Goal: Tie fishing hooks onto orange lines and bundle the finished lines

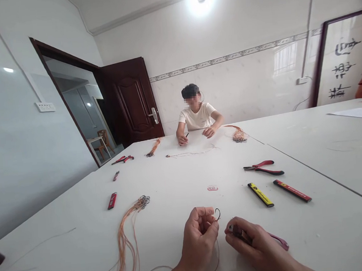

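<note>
My left hand (198,240) pinches a small dark fish hook (217,214) between thumb and fingers, and a thin brown line (217,258) trails down from that hand. My right hand (250,242) grips small pliers (278,241) with reddish-purple handles, their metal tip showing by my thumb. The two hands are close together but apart. To the left of my hands lies a bundle of orange lines (123,244) ending in a cluster of dark hooks (144,202). A small pink ring-shaped item (212,188) lies just ahead of my hands.
The white table (178,181) holds red-and-black pliers (263,168), a yellow-and-black bar (260,194), a red-and-black bar (292,190) and a red lighter (112,200). Across it, a co-worker (196,113) sits among more line bundles (237,134). A second table (325,141) adjoins at right.
</note>
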The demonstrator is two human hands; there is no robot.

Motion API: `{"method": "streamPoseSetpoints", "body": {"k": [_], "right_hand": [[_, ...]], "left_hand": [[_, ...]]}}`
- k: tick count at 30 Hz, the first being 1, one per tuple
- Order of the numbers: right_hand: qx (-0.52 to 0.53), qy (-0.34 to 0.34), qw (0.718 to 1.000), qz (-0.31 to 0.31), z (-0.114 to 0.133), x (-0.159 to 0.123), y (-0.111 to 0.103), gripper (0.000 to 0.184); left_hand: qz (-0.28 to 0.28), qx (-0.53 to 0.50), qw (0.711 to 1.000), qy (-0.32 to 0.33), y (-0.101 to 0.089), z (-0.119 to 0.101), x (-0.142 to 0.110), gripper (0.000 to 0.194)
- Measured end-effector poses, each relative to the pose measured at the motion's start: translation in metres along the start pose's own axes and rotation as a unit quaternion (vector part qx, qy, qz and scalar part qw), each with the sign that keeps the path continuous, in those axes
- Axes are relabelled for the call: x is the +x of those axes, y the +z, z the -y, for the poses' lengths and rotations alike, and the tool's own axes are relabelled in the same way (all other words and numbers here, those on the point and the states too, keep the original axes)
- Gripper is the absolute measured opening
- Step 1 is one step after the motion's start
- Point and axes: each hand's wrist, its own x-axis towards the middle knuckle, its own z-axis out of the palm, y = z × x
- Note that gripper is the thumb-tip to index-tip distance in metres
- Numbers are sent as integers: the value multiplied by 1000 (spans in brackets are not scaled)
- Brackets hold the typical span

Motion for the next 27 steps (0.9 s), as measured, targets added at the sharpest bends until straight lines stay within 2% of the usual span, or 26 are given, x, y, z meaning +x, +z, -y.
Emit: {"method": "streamPoseSetpoints", "body": {"k": [3, 12, 19, 27], "right_hand": [[8, 11, 1000, 2, 2, 0, -2, 26], [-10, -27, 999, -15, 1, 2, -1, 17], [-23, -3, 1000, -6, 1, 1, -3, 19], [-14, -37, 999, -13, 0, 4, -2, 13]], "left_hand": [[1, 3, 1000, 8, 0, 0, 1, 20], [9, 22, 1000, 7, 1, -4, 3, 15], [-8, 7, 1000, 7, 0, -5, 5, 17], [-3, 19, 1000, -6, -1, -4, 5, 16]]}}
